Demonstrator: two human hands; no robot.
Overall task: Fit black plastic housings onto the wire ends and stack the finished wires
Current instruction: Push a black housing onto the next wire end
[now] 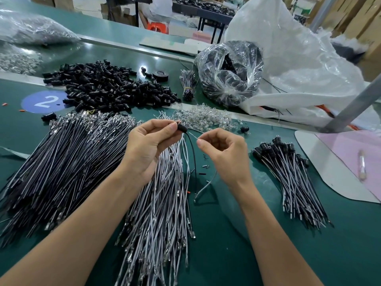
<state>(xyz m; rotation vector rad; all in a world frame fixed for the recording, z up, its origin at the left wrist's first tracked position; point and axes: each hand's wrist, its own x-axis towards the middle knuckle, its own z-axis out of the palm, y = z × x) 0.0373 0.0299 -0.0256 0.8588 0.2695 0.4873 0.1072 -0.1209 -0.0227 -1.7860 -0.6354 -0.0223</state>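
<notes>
My left hand (149, 145) pinches a small black housing (182, 128) between thumb and fingertips above the table. A black wire (194, 162) hangs down from the housing. My right hand (223, 150) pinches the end of a grey wire (208, 183) just right of the housing, a short gap apart. Under my hands lies a fan of grey wires (162, 203). A larger spread of black wires (61, 162) lies to the left. Loose black housings (107, 87) are heaped at the back. Finished wires with housings (288, 172) are stacked on the right.
A pile of clear bulbs (204, 117) lies just behind my hands. A plastic bag of black parts (228, 73) and a large white sack (299, 65) stand at the back right. A tape roll (160, 74) and a banded wire bundle (188, 84) lie nearby. A white board (329, 164) is at the right.
</notes>
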